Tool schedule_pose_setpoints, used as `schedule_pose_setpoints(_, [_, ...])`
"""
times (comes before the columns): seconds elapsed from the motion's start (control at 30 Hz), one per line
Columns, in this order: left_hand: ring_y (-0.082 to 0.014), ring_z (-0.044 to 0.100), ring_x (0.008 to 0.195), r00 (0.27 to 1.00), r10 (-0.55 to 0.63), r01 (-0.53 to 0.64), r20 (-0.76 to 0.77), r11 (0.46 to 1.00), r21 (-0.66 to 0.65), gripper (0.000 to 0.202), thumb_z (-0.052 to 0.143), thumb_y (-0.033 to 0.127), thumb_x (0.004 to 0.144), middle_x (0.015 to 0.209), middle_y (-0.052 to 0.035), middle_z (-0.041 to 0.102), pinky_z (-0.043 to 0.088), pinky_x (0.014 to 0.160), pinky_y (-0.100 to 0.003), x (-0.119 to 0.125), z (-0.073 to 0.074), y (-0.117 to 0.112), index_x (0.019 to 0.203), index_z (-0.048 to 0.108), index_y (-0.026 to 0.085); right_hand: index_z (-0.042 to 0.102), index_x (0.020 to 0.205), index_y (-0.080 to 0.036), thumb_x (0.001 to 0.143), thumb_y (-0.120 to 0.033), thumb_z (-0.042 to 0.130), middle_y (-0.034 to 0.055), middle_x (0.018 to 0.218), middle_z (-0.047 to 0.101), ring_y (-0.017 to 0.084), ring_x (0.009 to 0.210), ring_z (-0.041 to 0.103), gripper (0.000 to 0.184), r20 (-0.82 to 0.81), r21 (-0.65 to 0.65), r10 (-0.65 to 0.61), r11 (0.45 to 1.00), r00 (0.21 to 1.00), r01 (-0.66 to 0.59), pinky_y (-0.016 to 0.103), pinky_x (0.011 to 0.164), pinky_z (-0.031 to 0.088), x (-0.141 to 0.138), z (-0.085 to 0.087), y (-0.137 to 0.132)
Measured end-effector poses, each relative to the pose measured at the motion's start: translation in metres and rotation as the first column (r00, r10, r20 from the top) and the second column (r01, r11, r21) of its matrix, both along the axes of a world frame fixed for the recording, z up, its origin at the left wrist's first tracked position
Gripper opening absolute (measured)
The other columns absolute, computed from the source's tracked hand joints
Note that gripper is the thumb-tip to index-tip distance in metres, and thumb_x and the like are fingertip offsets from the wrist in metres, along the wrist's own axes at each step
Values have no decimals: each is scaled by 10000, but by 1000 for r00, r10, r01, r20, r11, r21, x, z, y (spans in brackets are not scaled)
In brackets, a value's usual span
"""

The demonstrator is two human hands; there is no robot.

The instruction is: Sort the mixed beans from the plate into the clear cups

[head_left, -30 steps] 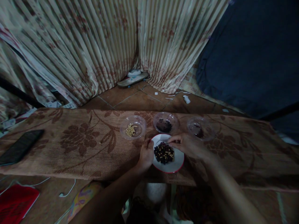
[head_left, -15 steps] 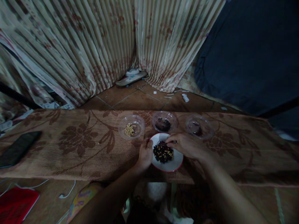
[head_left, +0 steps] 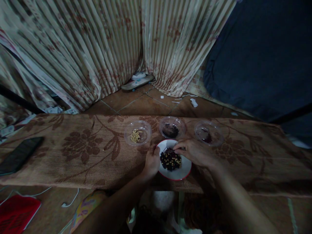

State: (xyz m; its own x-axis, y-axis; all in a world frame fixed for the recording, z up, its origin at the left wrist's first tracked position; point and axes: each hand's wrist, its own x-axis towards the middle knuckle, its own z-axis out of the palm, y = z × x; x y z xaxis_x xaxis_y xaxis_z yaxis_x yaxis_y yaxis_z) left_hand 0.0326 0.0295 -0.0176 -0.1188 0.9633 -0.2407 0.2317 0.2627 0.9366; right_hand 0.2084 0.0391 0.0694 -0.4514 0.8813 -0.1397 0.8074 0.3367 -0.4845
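Note:
A white plate with a red rim (head_left: 183, 170) sits near the front edge of the cloth-covered table (head_left: 80, 152) and holds a heap of mixed dark and pale beans (head_left: 170, 159). My left hand (head_left: 151, 161) grips the plate's left rim. My right hand (head_left: 195, 152) hovers over the plate's far side, its fingers pinched on thin tweezers (head_left: 174, 150) whose tips reach into the heap. Behind the plate stand three clear bowls: one with pale beans (head_left: 137, 133), one with dark beans (head_left: 172, 127), one with a few dark bits (head_left: 208, 133).
A black phone (head_left: 19, 154) lies at the table's left end. A red item (head_left: 17, 213) and a white cable (head_left: 69, 202) lie on the floor at lower left. Striped curtains (head_left: 102, 48) hang behind, with a sandal (head_left: 137, 82) at their foot.
The view has shifted slightly. Both hands stay at the plate, the right one still pinching over the bean heap.

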Motion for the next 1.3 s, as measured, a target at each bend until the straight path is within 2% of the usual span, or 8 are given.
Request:
schedule_pose_setpoints(0.23, [-188, 594, 935, 1000, -23, 24, -6, 999, 30, 288, 386, 273, 815, 979, -83, 674, 421, 899, -324, 0, 5, -1, 928, 621, 151, 707, 878, -257, 829, -286, 503, -6, 914, 700, 153, 790, 625, 211, 6, -18, -37, 999, 999, 37, 241, 691, 440, 2, 1, -1])
schedule_pose_setpoints(0.37, [-185, 587, 979, 1000, 9, -9, -11, 1000, 18, 264, 417, 259, 805, 1006, -69, 674, 407, 930, -320, 0, 6, -1, 936, 628, 169, 703, 878, -269, 824, -291, 514, -10, 929, 697, 161, 804, 627, 198, 18, -24, -48, 999, 999, 48, 258, 709, 444, -1, 2, -1])
schedule_pose_setpoints(0.73, [-196, 542, 1103, 999, 30, -30, -16, 999, -33, 323, 429, 275, 809, 1136, -99, 635, 357, 992, -317, 1, 2, 0, 1041, 612, 144, 704, 872, -254, 834, -277, 507, -6, 944, 691, 157, 831, 621, 201, 29, -15, -26, 1000, 999, 26, 243, 713, 443, -4, 1, -1])
schedule_pose_setpoints(0.97, [-194, 586, 992, 1000, -8, 8, -26, 1000, -1, 283, 412, 267, 810, 1024, -89, 667, 399, 938, -322, 0, 4, 0, 956, 623, 149, 704, 865, -253, 834, -262, 502, -3, 926, 693, 152, 805, 623, 205, 10, -23, -9, 1000, 1000, 9, 245, 708, 442, -4, 3, -1])
schedule_pose_setpoints(1.13, [-186, 595, 946, 1000, -6, 6, -2, 1000, 4, 273, 395, 271, 811, 965, -73, 677, 423, 896, -315, 0, 4, 0, 917, 623, 164, 708, 879, -250, 817, -296, 528, 4, 893, 706, 165, 775, 631, 196, -57, -40, -46, 998, 997, 43, 258, 684, 447, 4, -3, 1])
schedule_pose_setpoints(1.3, [-187, 602, 940, 1000, 17, -17, 4, 1000, 2, 263, 413, 271, 807, 949, -63, 686, 423, 908, -325, 1, 4, -1, 910, 636, 176, 710, 884, -221, 803, -355, 547, 24, 903, 708, 189, 802, 634, 226, -248, -68, -144, 989, 958, 131, 279, 699, 466, 23, -5, 6])
